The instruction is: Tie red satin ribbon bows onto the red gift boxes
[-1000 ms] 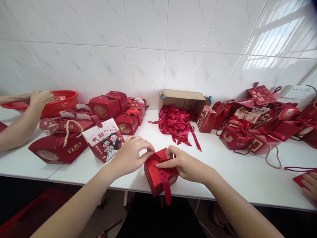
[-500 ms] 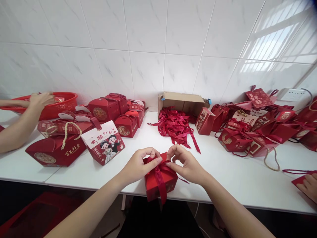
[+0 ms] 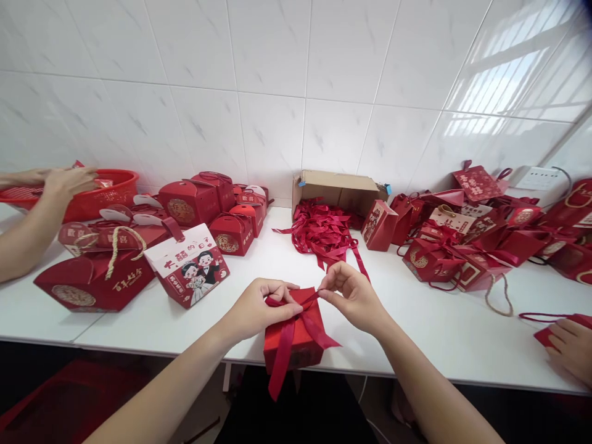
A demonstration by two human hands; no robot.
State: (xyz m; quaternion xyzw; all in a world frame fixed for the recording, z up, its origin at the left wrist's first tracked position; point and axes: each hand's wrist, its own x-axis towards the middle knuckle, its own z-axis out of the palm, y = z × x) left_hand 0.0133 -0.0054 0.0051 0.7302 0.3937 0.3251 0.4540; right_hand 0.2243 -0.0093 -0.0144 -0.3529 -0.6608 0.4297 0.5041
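Note:
A small red gift box stands at the table's front edge, with a dark red satin ribbon crossing its top in a bow. My left hand pinches a loop of this ribbon at the box's left side, its thumb over the knot. On the other side, my right hand grips a bit of ribbon between thumb and forefinger, pulled slightly away from the knot. Two ribbon tails hang over the front of the box, one long to the left and one shorter to the right.
Behind lies a cardboard box spilling loose ribbons. Finished-looking red gift boxes crowd the right, and others the left, near a red basket. Co-workers' hands show at both sides, one right hand holding a red item.
My right hand has drawn its ribbon piece outward from the knot. The bow's tails have spread, one swinging left and the other right. The view has shifted slightly.

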